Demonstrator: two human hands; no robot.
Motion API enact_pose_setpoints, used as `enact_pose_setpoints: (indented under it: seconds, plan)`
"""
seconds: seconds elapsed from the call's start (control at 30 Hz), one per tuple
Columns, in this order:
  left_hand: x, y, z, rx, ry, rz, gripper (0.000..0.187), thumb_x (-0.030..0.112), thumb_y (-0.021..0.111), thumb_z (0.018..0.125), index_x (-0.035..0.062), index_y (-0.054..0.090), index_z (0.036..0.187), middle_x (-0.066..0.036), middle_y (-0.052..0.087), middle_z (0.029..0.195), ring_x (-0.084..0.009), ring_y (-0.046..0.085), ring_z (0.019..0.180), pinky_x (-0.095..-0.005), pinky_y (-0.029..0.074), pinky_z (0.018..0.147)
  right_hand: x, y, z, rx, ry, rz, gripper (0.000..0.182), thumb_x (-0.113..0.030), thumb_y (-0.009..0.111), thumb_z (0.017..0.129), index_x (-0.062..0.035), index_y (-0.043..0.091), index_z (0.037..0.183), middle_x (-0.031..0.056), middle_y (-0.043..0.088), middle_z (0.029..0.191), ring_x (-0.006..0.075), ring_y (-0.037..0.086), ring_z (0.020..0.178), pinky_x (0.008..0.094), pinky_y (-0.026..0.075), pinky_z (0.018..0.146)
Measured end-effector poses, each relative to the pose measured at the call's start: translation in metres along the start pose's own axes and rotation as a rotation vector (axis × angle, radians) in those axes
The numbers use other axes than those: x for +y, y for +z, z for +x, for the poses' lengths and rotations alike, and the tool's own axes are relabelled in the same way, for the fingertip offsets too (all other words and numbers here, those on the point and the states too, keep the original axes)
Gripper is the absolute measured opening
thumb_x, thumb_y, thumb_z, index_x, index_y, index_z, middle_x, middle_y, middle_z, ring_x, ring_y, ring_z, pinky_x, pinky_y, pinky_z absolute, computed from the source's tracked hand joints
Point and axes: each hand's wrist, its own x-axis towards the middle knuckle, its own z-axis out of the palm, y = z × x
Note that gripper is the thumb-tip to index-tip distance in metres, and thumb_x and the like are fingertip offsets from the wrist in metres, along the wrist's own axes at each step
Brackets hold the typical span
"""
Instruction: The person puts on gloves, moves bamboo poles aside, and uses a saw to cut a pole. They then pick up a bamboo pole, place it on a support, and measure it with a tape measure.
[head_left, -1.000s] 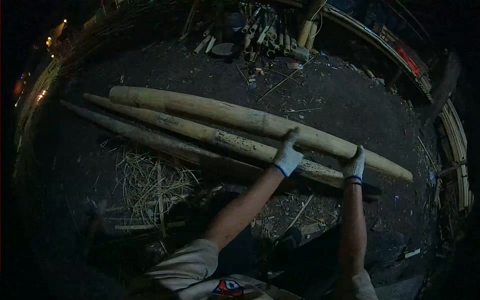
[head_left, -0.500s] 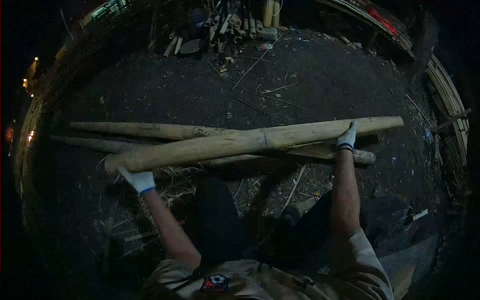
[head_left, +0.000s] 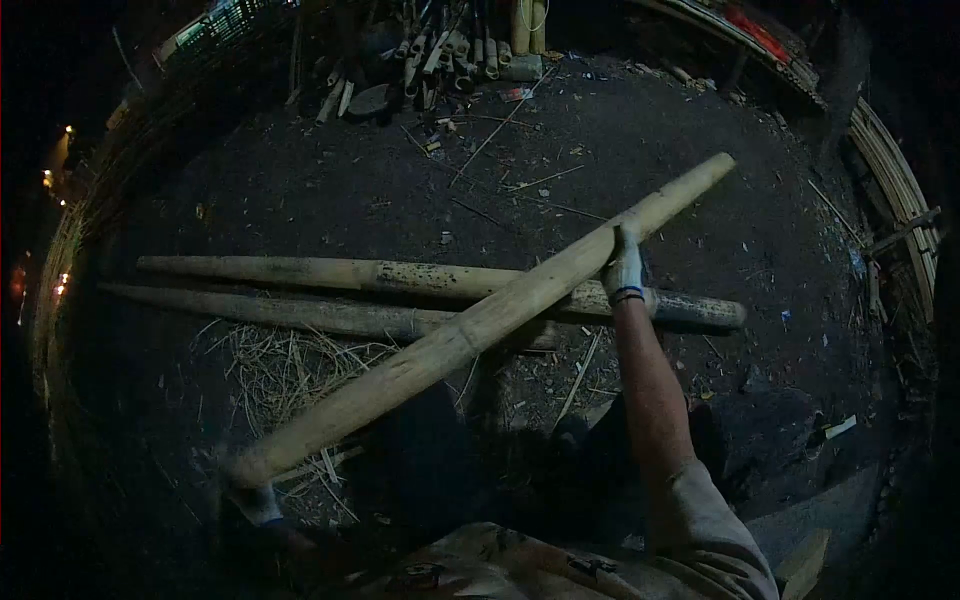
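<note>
Held pole point(head_left: 450, 345) is up over the ground point(head_left: 300, 200), slanting from near the person's L leg out twd the far R; it crosses above the spotted pole point(head_left: 440, 276) and the grey pole point(head_left: 300, 312). R hand point(head_left: 624, 265), gloved, is closed on it btwn middle and far end. L hand point(head_left: 258, 502), also gloved, is at the near end, but too dark/blurred to tell how the fingers sit.

Hands are set well apart prob. b/c the pole is long & a wide hold steadies both ends. Spotted & grey poles lie roughly side by side, L ends twd the ground's L edge, maybe so they stay within reach. Straw point(head_left: 285, 375) is just nearer than the grey one, L of the legs. Bamboo stack point(head_left: 450, 60) stands at the far edge, prob. to leave the middle for long pieces.

Vs ½ sec ago: held pole ran nearly straight L–R; now its near end has come in twd the body w/ the L hand, & the far end has swung out. Spotted & grey poles look abt where they were.
</note>
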Motion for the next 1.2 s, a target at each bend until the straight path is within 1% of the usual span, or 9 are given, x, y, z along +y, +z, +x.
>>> enact_pose_setpoints:
  seconds: [0.13,0.23,0.33,0.53,0.6,0.63,0.93,0.97,1.2]
  plan:
    - [0.007,-0.032,-0.042,0.081,-0.705,-1.135,0.057,0.04,0.063,0.088,0.0075,0.053,0.134,-0.013,0.059,0.131,-0.0324,0.057,0.118,-0.0449,0.048,0.098,0.023,0.034,-0.032,-0.088,0.092,-0.097,0.059,-0.037,0.069,0.088,0.0053,0.051,0.125,0.0181,0.061,0.113,0.0314,0.062,0.104,0.0447,0.052,0.091]
    - [0.039,-0.045,-0.056,0.063,-0.845,-1.338,0.058,0.039,0.064,0.086,0.0073,0.053,0.134,-0.013,0.06,0.13,-0.0323,0.058,0.117,-0.0446,0.048,0.097,0.057,0.052,-0.039,-0.103,0.195,-0.094,0.054,-0.033,0.07,0.087,0.004,0.053,0.122,0.0156,0.063,0.106,0.0293,0.064,0.096,0.0439,0.055,0.085]
    - [0.056,-0.039,-0.067,0.041,-0.869,-1.375,0.059,0.038,0.065,0.085,0.0071,0.053,0.133,-0.013,0.06,0.129,-0.0323,0.058,0.117,-0.0444,0.048,0.097,0.069,0.075,-0.065,-0.169,0.346,-0.129,0.056,-0.031,0.068,0.089,0.0023,0.048,0.13,0.0199,0.057,0.119,0.0327,0.06,0.106,0.0425,0.049,0.097]
    - [0.091,-0.04,-0.083,-0.049,-0.83,-1.332,0.06,0.037,0.067,0.082,0.0067,0.053,0.133,-0.014,0.061,0.127,-0.0322,0.059,0.116,-0.0438,0.049,0.095,0.113,0.093,-0.084,-0.329,0.351,-0.136,0.057,-0.029,0.069,0.087,-0.0022,0.045,0.131,0.0183,0.055,0.119,0.0335,0.057,0.109,0.0527,0.049,0.094]
    - [0.099,-0.04,-0.09,-0.084,-0.821,-1.307,0.06,0.036,0.068,0.082,0.0065,0.053,0.132,-0.014,0.061,0.126,-0.0322,0.059,0.115,-0.0436,0.049,0.095,0.122,0.1,-0.099,-0.33,0.452,-0.153,0.058,-0.029,0.07,0.087,-0.0012,0.045,0.131,0.018,0.055,0.119,0.0324,0.057,0.11,0.051,0.049,0.094]
    - [0.102,-0.041,-0.092,-0.093,-0.818,-1.298,0.061,0.036,0.068,0.081,0.0064,0.053,0.132,-0.014,0.061,0.126,-0.0322,0.059,0.115,-0.0435,0.049,0.095,0.132,0.098,-0.105,-0.343,0.445,-0.116,0.053,-0.026,0.072,0.086,-0.0012,0.048,0.127,0.0128,0.06,0.109,0.0278,0.063,0.096,0.0429,0.055,0.08]
    - [0.116,-0.047,-0.11,-0.22,-0.757,-1.168,0.063,0.033,0.071,0.077,0.0058,0.053,0.131,-0.015,0.062,0.123,-0.032,0.06,0.113,-0.0427,0.05,0.093,0.208,0.06,-0.127,-0.337,0.443,-0.472,0.076,-0.025,0.081,0.078,0.0057,0.038,0.132,0.019,0.056,0.12,0.0293,0.061,0.106,0.042,0.053,0.088]
    - [0.116,-0.048,-0.112,-0.243,-0.747,-1.137,0.063,0.033,0.071,0.077,0.0057,0.053,0.131,-0.016,0.062,0.123,-0.032,0.061,0.113,-0.0426,0.05,0.093,0.166,0.081,-0.153,-0.281,0.511,-0.351,0.077,-0.024,0.081,0.078,0.0059,0.036,0.133,0.0191,0.055,0.121,0.0292,0.061,0.107,0.0419,0.053,0.088]
    - [0.112,-0.051,-0.124,-0.411,-0.652,-0.888,0.065,0.031,0.073,0.074,0.0052,0.054,0.13,-0.016,0.063,0.12,-0.0319,0.062,0.111,-0.042,0.051,0.092,0.206,0.061,-0.142,-0.299,0.372,-0.452,0.085,-0.033,0.084,0.074,0.0085,0.038,0.132,0.0204,0.058,0.121,0.0272,0.063,0.101,0.0377,0.053,0.085]
